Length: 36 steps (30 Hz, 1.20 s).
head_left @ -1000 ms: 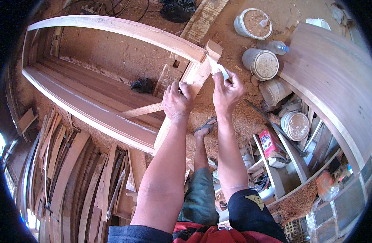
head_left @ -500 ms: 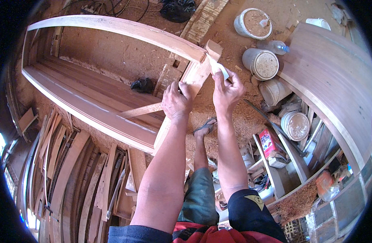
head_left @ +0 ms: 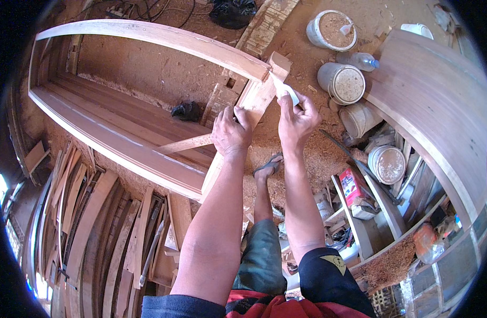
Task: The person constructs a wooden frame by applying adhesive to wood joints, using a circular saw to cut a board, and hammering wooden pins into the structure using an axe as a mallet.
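Basically, biggest item first: long wooden boat frame runs left of both grips, curved top rail sweeping in to meet the end board just above the hands. Curved plank panel sits well right of the grips. Stack of loose planks lies below-left of the left grip, on the sawdust floor.

End board is the work piece: slanted, its upper end touching the rail tip, its lower end running down past the left wrist. Left hand is clamped around this board about midway, fingers wrapped over the near edge. A thin slat pokes out leftward from just under that grip.

Right hand sits just right of the board, fingers pinched closed on a small white scraper. Scraper blade points up-left from the grip, tip touching the board face near its top end, just under the small block at the rail joint.

Right of the right grip: buckets of sawdust, one more above, a plastic bottle between them. A sandalled foot is directly below the grips, between the forearms.
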Each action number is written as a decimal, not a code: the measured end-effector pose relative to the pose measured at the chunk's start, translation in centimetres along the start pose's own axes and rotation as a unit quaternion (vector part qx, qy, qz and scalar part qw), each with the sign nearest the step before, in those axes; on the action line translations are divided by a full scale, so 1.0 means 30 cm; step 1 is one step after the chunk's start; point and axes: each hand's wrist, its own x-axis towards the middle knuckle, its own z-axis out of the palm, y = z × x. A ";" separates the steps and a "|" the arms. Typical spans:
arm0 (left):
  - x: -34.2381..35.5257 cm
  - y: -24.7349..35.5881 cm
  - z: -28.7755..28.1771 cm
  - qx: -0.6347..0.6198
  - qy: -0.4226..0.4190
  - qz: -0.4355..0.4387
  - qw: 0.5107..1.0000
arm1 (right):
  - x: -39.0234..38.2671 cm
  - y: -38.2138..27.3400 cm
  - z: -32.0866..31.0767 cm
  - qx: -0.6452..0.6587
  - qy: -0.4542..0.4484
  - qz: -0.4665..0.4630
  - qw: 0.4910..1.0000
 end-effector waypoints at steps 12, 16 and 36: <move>0.002 0.006 -0.006 0.002 0.006 0.001 1.000 | -0.028 -0.008 -0.014 -0.051 -0.009 -0.005 0.999; -0.002 0.016 -0.010 0.009 0.001 0.003 1.000 | -0.034 -0.016 -0.020 -0.010 -0.015 0.007 1.000; 0.016 -0.109 0.092 0.191 0.037 0.078 0.978 | -0.659 -0.084 -0.441 0.116 0.066 0.112 0.985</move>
